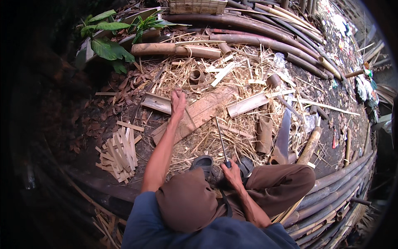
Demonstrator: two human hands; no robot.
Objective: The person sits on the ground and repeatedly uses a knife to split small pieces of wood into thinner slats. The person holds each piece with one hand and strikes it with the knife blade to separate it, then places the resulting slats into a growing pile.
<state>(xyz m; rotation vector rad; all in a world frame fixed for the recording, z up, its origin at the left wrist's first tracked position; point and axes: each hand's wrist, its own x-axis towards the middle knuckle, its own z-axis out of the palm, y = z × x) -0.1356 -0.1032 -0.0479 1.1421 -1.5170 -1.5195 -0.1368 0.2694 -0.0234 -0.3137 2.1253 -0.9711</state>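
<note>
My left hand [178, 99] is closed above the left part of a worn wooden board [209, 103], beside the end of a split bamboo piece [156, 102]. A thin dark line, perhaps a narrow strip, runs from near its fingers across the board; what the fingers hold is hidden. In front of my lap, my right hand [233, 173] grips the dark handle of a long, thin-bladed knife [221, 137]. Its blade points away from me, with the tip near the board's near edge. Right of the board lies another split bamboo piece [248, 104].
A pile of short bamboo slats [120, 153] lies at left. Shavings [219, 143] surround the board. On the right are a broad saw-like blade [283, 137] and a bamboo length [310, 146]. Long poles [248, 27] lie at the back, near a crate [197, 6] and a leafy plant [105, 41].
</note>
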